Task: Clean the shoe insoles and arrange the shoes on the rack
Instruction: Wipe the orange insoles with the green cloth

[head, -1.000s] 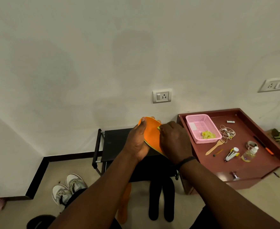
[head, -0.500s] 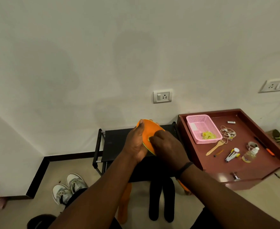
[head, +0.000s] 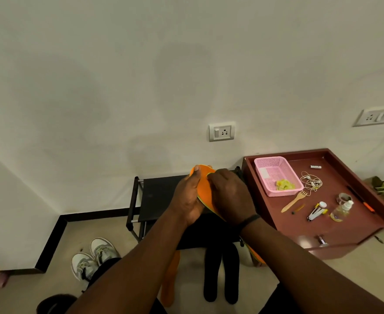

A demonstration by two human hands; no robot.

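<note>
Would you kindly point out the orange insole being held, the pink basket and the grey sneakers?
orange insole (head: 203, 189), head view, bare middle between the hands.
pink basket (head: 268, 160), head view, far rim.
grey sneakers (head: 83, 265), head view, laces of the nearer shoe.

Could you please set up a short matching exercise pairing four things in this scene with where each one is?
Things:
1. orange insole
2. yellow cloth
3. grey sneakers
4. wooden fork

Places:
A. on the floor left of the black rack
B. held in both hands
C. on the red table beside the basket
D. inside the pink basket

Pairs: 1-B, 2-D, 3-A, 4-C
</note>
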